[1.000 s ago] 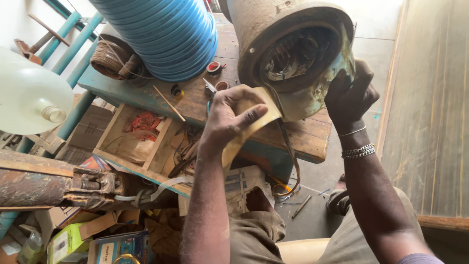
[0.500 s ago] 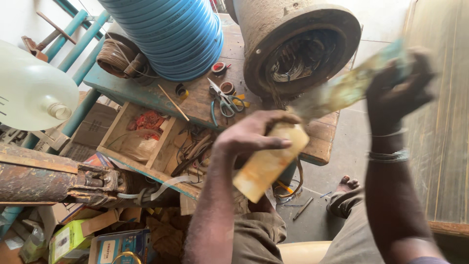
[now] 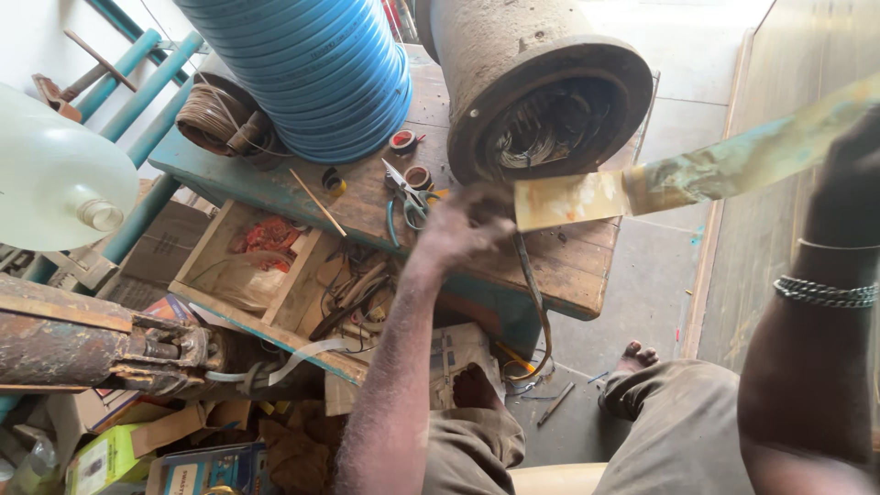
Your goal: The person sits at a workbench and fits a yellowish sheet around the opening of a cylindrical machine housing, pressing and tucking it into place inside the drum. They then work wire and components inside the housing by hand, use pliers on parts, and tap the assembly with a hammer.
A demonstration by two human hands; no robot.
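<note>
Yellowed sheet [image 3: 697, 179] now stretched flatter, left hand [image 3: 458, 229], right hand [image 3: 848, 174] farther apart

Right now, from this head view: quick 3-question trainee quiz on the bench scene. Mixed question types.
1. True or false: the strip of yellowish-green sheet is stretched between both hands.
2. Which lies on the wooden bench just left of the left hand? A) scissors B) hammer C) drill
3. Fill in: the ribbed drum standing on the bench is ____ in colour.

Key: 1 true: the left hand holds one end, the right hand the other. 2 A, the scissors. 3 blue.
</note>
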